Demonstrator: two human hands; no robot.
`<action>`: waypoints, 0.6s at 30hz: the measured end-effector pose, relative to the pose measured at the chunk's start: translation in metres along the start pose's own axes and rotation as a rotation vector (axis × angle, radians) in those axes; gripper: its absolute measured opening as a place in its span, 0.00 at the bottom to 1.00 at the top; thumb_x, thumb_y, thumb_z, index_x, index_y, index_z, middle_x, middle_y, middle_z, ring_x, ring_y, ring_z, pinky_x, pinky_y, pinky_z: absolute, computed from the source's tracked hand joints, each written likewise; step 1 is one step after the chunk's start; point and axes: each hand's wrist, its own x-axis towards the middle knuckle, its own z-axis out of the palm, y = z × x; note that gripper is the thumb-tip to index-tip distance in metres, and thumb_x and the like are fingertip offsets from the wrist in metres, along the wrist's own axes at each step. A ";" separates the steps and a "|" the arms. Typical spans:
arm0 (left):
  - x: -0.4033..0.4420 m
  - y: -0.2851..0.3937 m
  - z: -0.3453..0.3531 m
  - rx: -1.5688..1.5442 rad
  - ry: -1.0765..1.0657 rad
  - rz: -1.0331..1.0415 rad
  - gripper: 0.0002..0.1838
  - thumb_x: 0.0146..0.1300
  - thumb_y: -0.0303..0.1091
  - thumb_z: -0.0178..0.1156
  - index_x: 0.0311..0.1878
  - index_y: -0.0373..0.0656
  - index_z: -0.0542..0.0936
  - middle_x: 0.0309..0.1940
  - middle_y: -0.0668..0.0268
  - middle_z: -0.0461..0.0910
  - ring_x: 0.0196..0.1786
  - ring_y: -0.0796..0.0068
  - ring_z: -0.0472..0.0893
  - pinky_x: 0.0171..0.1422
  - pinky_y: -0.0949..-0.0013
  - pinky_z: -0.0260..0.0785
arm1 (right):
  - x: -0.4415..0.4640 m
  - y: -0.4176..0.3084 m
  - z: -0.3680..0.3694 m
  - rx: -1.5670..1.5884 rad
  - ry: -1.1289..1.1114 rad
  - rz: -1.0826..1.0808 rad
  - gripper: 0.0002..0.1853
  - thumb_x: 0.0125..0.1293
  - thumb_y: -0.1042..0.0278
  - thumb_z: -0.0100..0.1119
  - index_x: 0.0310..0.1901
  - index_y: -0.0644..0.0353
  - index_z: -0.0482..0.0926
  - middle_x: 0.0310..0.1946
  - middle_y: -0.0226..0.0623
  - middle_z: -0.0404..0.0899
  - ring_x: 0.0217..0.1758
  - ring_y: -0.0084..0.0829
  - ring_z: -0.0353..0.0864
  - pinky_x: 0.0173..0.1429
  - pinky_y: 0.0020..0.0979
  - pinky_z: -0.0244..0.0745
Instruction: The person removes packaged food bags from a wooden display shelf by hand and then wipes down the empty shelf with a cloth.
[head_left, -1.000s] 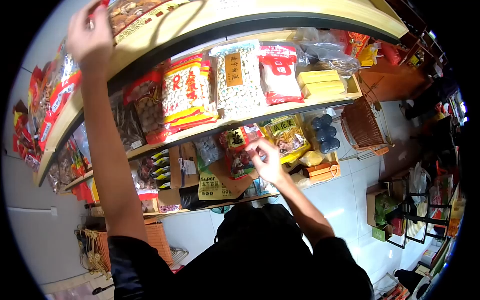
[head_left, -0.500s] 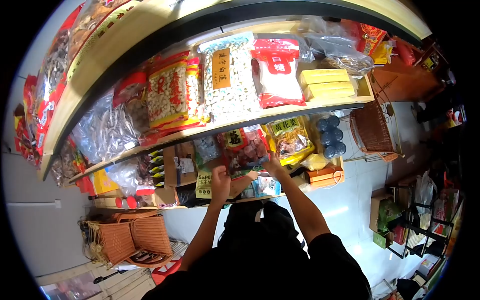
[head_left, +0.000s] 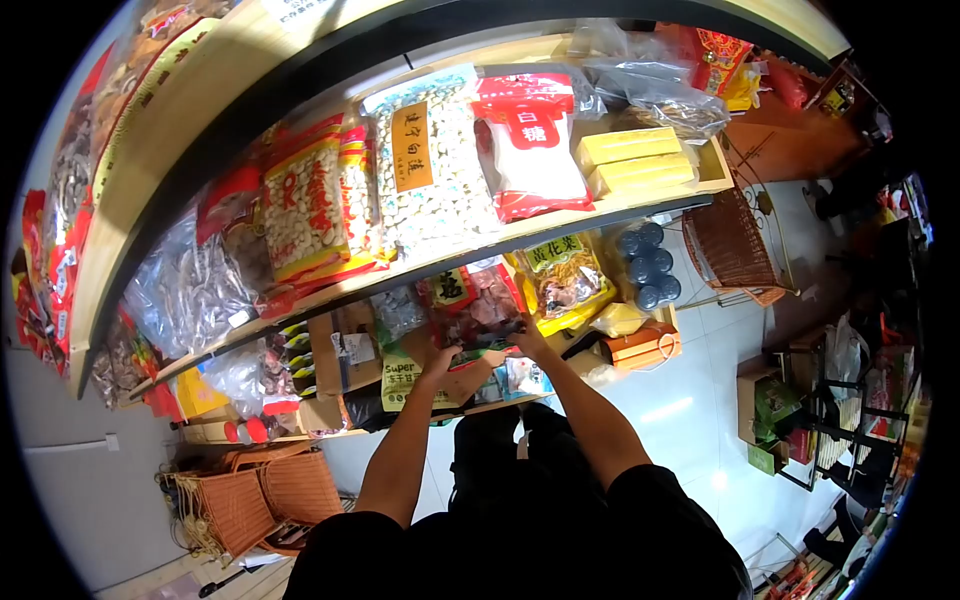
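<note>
On the lower shelf lies a red plastic bag of dried food point(head_left: 490, 305) with a black label. My left hand point(head_left: 438, 362) is at its lower left edge, fingers curled against it. At the lower right edge, my right hand point(head_left: 528, 340) is closed on the bag, some fingertips hidden. A yellow bag of dried lily flowers point(head_left: 565, 285) sits just right of my right hand. Below my left hand is a pale green "Super" pouch point(head_left: 402, 383). A small blue and white packet point(head_left: 527, 376) lies beneath my right hand.
The upper shelf edge point(head_left: 480, 240) overhangs the lower row. On it stand a bag of white lotus seeds point(head_left: 430, 170), a white sugar bag point(head_left: 537, 150) and yellow blocks point(head_left: 640, 160). Wicker baskets point(head_left: 250, 500) stand on the floor at left and right.
My left hand has come down to the red bag's lower left edge. My right hand has shifted slightly left and down along the bag. The view has moved a little.
</note>
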 end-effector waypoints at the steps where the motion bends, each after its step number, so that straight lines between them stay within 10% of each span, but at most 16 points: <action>1: -0.004 0.003 0.003 -0.039 0.002 0.059 0.28 0.57 0.34 0.64 0.61 0.40 0.71 0.50 0.60 0.79 0.49 0.66 0.78 0.54 0.62 0.70 | 0.004 0.011 -0.004 -0.014 -0.031 -0.012 0.47 0.50 0.82 0.66 0.72 0.61 0.51 0.55 0.47 0.71 0.54 0.40 0.76 0.54 0.36 0.78; 7: -0.011 0.006 -0.004 -0.246 -0.030 -0.418 0.22 0.61 0.42 0.63 0.56 0.43 0.77 0.48 0.64 0.80 0.47 0.70 0.80 0.51 0.64 0.71 | 0.022 0.024 -0.017 0.071 -0.063 0.066 0.34 0.53 0.77 0.63 0.64 0.66 0.64 0.47 0.44 0.77 0.47 0.36 0.80 0.51 0.35 0.78; 12: -0.012 -0.003 -0.016 -0.251 -0.178 -0.341 0.21 0.63 0.44 0.62 0.57 0.45 0.78 0.46 0.66 0.82 0.45 0.71 0.81 0.48 0.66 0.72 | -0.015 -0.032 -0.007 0.115 -0.020 0.007 0.18 0.54 0.77 0.60 0.48 0.69 0.78 0.39 0.35 0.81 0.40 0.27 0.80 0.48 0.31 0.76; 18: -0.005 -0.011 -0.024 -0.145 -0.093 -0.229 0.23 0.63 0.49 0.62 0.56 0.46 0.78 0.45 0.67 0.82 0.44 0.73 0.81 0.46 0.68 0.72 | -0.023 -0.033 -0.010 0.018 -0.015 0.133 0.20 0.57 0.72 0.62 0.52 0.68 0.75 0.38 0.34 0.80 0.39 0.27 0.79 0.46 0.29 0.74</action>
